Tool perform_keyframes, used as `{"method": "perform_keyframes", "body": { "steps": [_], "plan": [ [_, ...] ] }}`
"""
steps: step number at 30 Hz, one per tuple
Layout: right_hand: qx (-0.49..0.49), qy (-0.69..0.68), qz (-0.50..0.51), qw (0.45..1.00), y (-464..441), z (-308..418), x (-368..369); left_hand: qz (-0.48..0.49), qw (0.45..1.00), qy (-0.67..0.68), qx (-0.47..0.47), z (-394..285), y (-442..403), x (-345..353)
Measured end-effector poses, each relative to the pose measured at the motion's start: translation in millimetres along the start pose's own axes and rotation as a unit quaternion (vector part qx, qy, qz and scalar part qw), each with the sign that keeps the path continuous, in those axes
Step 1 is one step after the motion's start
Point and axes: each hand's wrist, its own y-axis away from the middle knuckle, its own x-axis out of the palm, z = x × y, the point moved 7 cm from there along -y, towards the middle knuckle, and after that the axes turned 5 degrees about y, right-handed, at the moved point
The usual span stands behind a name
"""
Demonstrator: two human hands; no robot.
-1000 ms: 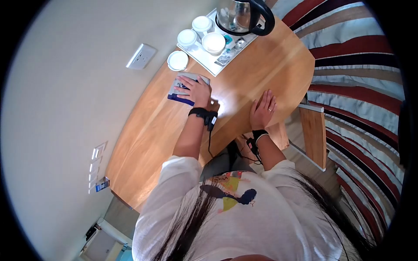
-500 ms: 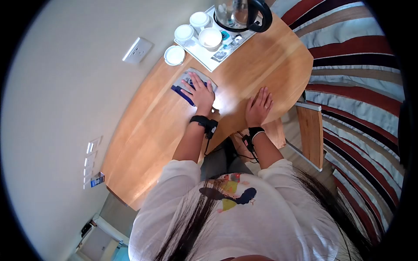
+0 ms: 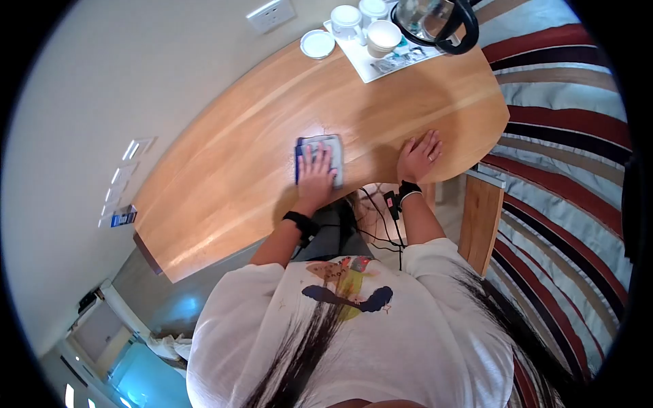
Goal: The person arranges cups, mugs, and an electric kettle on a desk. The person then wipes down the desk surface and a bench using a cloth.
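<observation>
My left hand (image 3: 315,178) lies flat, fingers spread, on a folded grey cloth with a dark blue edge (image 3: 333,146), near the front edge of the wooden table (image 3: 238,149). My right hand (image 3: 420,156) rests on the tabletop near its front edge to the right, fingers stretched out, with nothing in it. A ring shows on one of its fingers. Both wrists wear black bands with small devices and cables.
At the back, a white tray (image 3: 371,71) bears white cups (image 3: 384,35), packets and a glass kettle (image 3: 425,19). A round white lid or dish (image 3: 317,44) lies beside it. A wooden chair part (image 3: 481,221) stands at the right, before a striped curtain (image 3: 558,139).
My left hand and the cloth have moved away from the tray toward the table's front edge. My right hand stays resting on the table. The view has shifted and turned.
</observation>
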Motion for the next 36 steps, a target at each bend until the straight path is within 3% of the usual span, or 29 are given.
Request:
{"method": "perform_keyframes", "body": {
  "steps": [7, 8, 10, 14, 18, 20, 22, 24, 27, 36],
  "plan": [
    [-0.012, 0.012, -0.028, 0.999, 0.6, 1.5, -4.4, -0.064, 0.946, -0.026, -0.316, 182.8, 125.3, -8.5],
    [-0.015, 0.01, -0.036, 0.999, 0.9, 1.7, -6.5, -0.064, 0.946, -0.026, -0.318, 194.4, 141.9, -6.9],
    [-0.018, 0.008, -0.036, 0.999, 1.4, 1.5, -6.1, -0.095, 0.891, 0.006, -0.444, 217.5, 178.1, -9.9],
    [-0.019, 0.024, -0.024, 0.999, 2.5, 2.1, -4.9, -0.064, 0.861, -0.037, -0.503, 212.1, 192.5, -1.0],
    [-0.009, 0.014, -0.03, 0.999, 1.8, 3.5, -1.6, -0.123, 0.899, -0.087, -0.412, 182.1, 191.9, 17.8],
    [-0.01, 0.021, -0.048, 0.999, 2.1, 2.0, -2.2, -0.102, 0.908, -0.121, -0.387, 153.1, 179.8, 25.8],
    [-0.004, 0.024, -0.041, 0.999, 2.9, 1.7, -3.8, -0.084, 0.944, -0.087, -0.308, 101.1, 153.4, 26.4],
    [0.007, 0.03, -0.041, 0.999, 1.1, 0.8, -4.7, -0.006, 0.974, -0.057, -0.218, 47.4, 123.1, 30.7],
    [0.001, 0.037, -0.06, 0.997, 2.3, -0.3, -6.3, 0.024, 0.989, 0.004, -0.149, -4.4, 87.5, 28.8],
    [0.011, -0.077, -0.036, 0.996, 1.2, -10.1, -9.3, 0.008, 0.993, 0.008, -0.115, -17.1, 57.2, 41.7]
  ]
}}
